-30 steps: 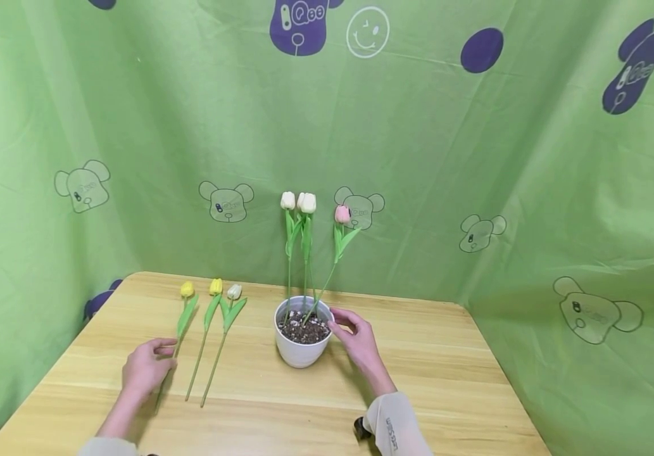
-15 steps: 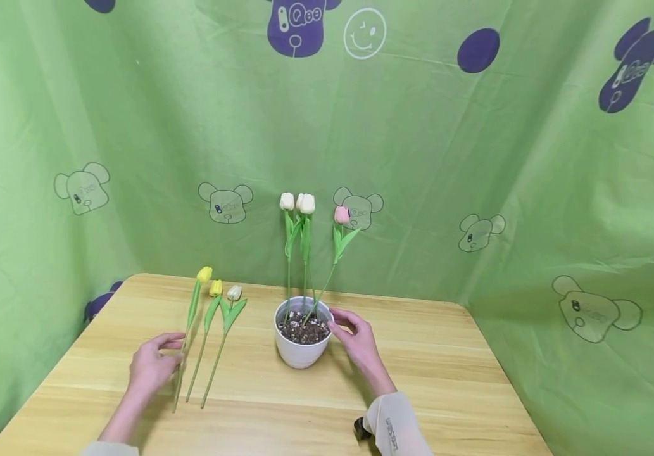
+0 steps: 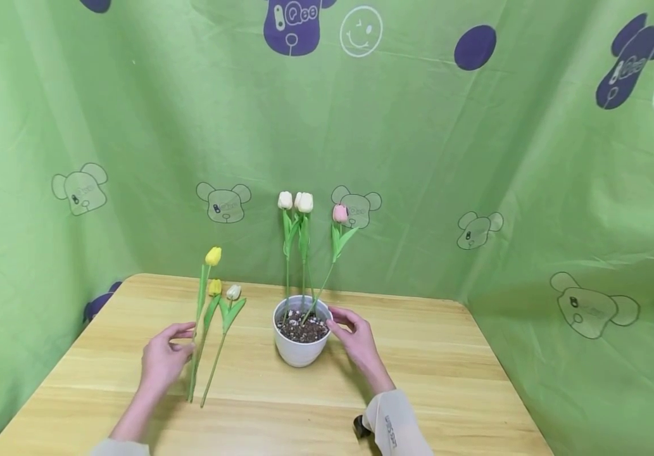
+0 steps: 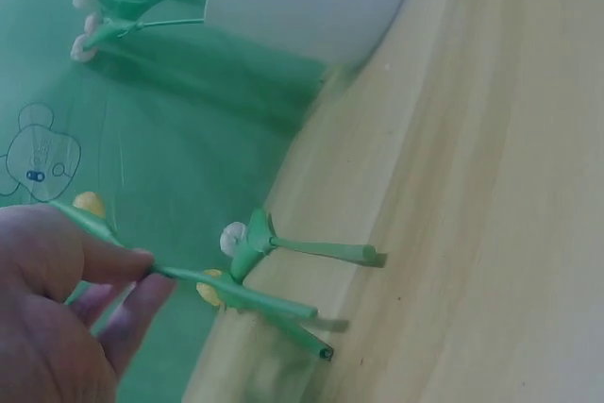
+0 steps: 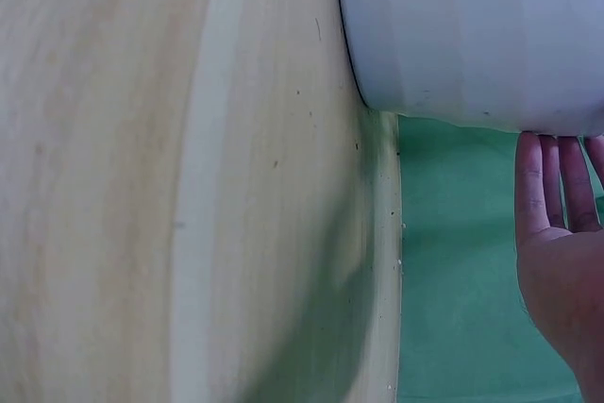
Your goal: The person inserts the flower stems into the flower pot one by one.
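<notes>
My left hand (image 3: 164, 360) pinches the thin green stem of an artificial yellow tulip (image 3: 213, 256) between thumb and fingers. In the left wrist view the stem (image 4: 241, 292) slants past the fingertips, its lower end above the table. Beside it lie a second yellow tulip (image 3: 215, 287), partly overlapped by the held one, and a white tulip (image 3: 233, 292). My right hand (image 3: 361, 345) touches the right side of a white flowerpot (image 3: 299, 352) near the rim; the right wrist view shows its fingers (image 5: 531, 186) straight against the wall.
Dark soil (image 3: 302, 330) fills the pot, where several whitish tulips (image 3: 304, 202) and a pink tulip (image 3: 340, 213) stand. The wooden table (image 3: 429, 367) ends at a green printed curtain (image 3: 406, 139) behind. A small black object (image 3: 361, 427) shows by the right sleeve.
My left hand has lifted the leftmost yellow tulip, tilting it more upright and carrying it right, until it overlaps the second yellow one. My right hand has stayed at the pot.
</notes>
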Demonstrator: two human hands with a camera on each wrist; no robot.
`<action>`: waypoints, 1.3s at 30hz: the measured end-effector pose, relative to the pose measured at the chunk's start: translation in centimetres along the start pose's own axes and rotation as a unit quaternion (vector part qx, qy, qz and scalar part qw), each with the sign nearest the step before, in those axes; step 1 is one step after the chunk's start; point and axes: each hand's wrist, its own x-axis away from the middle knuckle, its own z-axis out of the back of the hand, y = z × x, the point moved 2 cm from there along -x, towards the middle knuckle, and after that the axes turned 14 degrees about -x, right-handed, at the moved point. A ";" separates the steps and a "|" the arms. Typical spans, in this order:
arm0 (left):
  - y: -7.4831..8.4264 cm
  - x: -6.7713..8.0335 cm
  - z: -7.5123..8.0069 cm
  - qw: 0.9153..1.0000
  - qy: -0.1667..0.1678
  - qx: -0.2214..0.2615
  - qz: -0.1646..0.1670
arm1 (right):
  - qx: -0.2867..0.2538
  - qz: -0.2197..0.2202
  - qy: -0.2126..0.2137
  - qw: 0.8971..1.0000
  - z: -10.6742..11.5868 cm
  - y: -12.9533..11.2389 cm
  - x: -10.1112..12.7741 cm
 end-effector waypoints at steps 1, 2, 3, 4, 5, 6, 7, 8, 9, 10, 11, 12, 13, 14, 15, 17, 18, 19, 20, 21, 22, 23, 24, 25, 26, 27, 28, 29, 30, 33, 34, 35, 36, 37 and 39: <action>0.2 -0.1 0.0 1.000 0.003 -0.001 -0.005 | 0.000 -0.001 0.001 1.000 0.0 0.0 0.0; 0.5 -0.2 -0.1 1.000 0.007 0.000 -0.010 | 0.001 -0.001 0.001 1.000 0.0 0.0 0.0; 0.8 -0.3 -0.1 1.000 0.009 0.001 -0.015 | 0.000 -0.002 0.002 1.000 0.0 0.0 0.0; 1.0 -0.4 -0.2 1.000 0.012 0.004 -0.021 | 0.000 -0.002 0.003 1.000 0.0 0.0 0.0; 1.3 -0.5 -0.2 1.000 0.014 0.010 -0.026 | 0.000 -0.002 0.003 1.000 0.0 0.0 0.0; 1.7 -0.5 -0.3 0.999 0.014 0.016 -0.033 | 0.000 -0.003 0.004 1.000 0.0 0.0 0.0; 2.1 -0.6 -0.4 0.999 0.015 0.023 -0.040 | 0.000 -0.002 0.004 1.000 0.0 0.0 0.0; 2.5 -0.7 -0.5 0.998 0.014 0.032 -0.048 | 0.000 0.001 0.003 1.000 0.0 0.0 0.0; 3.0 -0.7 -0.6 0.998 0.013 0.042 -0.054 | 0.000 0.002 0.003 1.000 0.0 0.0 0.0; 3.5 -0.8 -0.7 0.997 0.013 0.055 -0.061 | 0.000 0.003 0.004 1.000 0.0 0.0 0.0; 4.0 -0.9 -0.8 0.995 0.011 0.069 -0.068 | 0.001 0.002 0.004 1.000 0.0 0.0 0.0; 4.5 -0.9 -1.0 0.994 0.009 0.083 -0.073 | 0.002 0.001 0.005 1.000 0.0 0.0 0.0; 5.0 -1.0 -1.1 0.992 0.009 0.096 -0.080 | 0.002 0.000 0.006 1.000 0.0 0.0 0.0; 5.5 -1.1 -1.3 0.990 0.009 0.109 -0.085 | 0.003 -0.001 0.006 1.000 0.0 0.1 0.0; 6.1 -1.1 -1.4 0.988 0.010 0.121 -0.091 | 0.002 -0.005 0.007 1.000 0.1 0.1 -0.1; 7.1 -1.3 -1.7 0.984 0.009 0.142 -0.104 | 0.001 -0.009 0.008 1.000 0.1 0.1 -0.1; 7.5 -1.3 -1.9 0.983 0.008 0.150 -0.108 | 0.000 -0.009 0.009 1.000 0.1 0.1 -0.1; 8.0 -1.4 -2.1 0.981 0.008 0.158 -0.111 | -0.001 -0.008 0.009 1.000 0.1 0.1 -0.1; 8.4 -1.5 -2.3 0.979 0.006 0.167 -0.114 | -0.001 -0.008 0.010 1.000 0.1 0.1 -0.1; 8.7 -1.6 -2.5 0.978 0.005 0.175 -0.115 | 0.000 -0.008 0.011 1.000 0.1 0.1 -0.1; 9.0 -1.7 -2.6 0.976 0.003 0.183 -0.117 | 0.001 -0.008 0.012 1.000 0.1 0.1 0.0; 9.3 -1.7 -2.8 0.975 0.003 0.190 -0.118 | 0.002 -0.008 0.012 1.000 0.1 0.1 0.0; 9.6 -1.8 -2.9 0.973 0.004 0.196 -0.119 | 0.002 -0.009 0.012 1.000 0.1 0.1 0.0; 9.9 -1.9 -3.1 0.972 0.005 0.202 -0.120 | 0.003 -0.010 0.012 1.000 0.1 0.2 0.0; 10.1 -2.0 -3.1 0.971 0.007 0.206 -0.123 | 0.003 -0.011 0.012 1.000 0.0 0.2 0.1; 10.4 -2.1 -3.2 0.970 0.008 0.208 -0.126 | 0.003 -0.010 0.012 1.000 0.0 0.2 0.1; 10.7 -2.1 -3.3 0.969 0.009 0.210 -0.129 | 0.002 -0.010 0.013 1.000 0.0 0.3 0.1; 11.0 -2.2 -3.4 0.968 0.011 0.213 -0.133 | 0.001 -0.009 0.013 1.000 0.0 0.3 0.1; 11.3 -2.3 -3.4 0.967 0.012 0.216 -0.137 | 0.001 -0.006 0.012 1.000 0.0 0.3 0.1; 12.1 -2.6 -3.7 0.962 0.019 0.229 -0.150 | 0.003 -0.001 0.012 1.000 0.0 0.3 0.0; 12.4 -2.7 -3.9 0.960 0.022 0.234 -0.154 | 0.004 -0.001 0.012 1.000 0.1 0.4 0.0; 12.6 -2.8 -4.0 0.958 0.025 0.237 -0.158 | 0.004 -0.001 0.012 1.000 0.1 0.4 0.0; 12.7 -2.9 -4.1 0.958 0.027 0.238 -0.160 | 0.006 0.000 0.011 1.000 0.1 0.4 0.0; 12.9 -2.9 -4.2 0.957 0.029 0.240 -0.163 | 0.007 -0.001 0.011 1.000 0.1 0.4 0.0; 13.3 -3.0 -4.4 0.956 0.030 0.242 -0.166 | 0.006 -0.002 0.011 1.000 0.1 0.4 0.0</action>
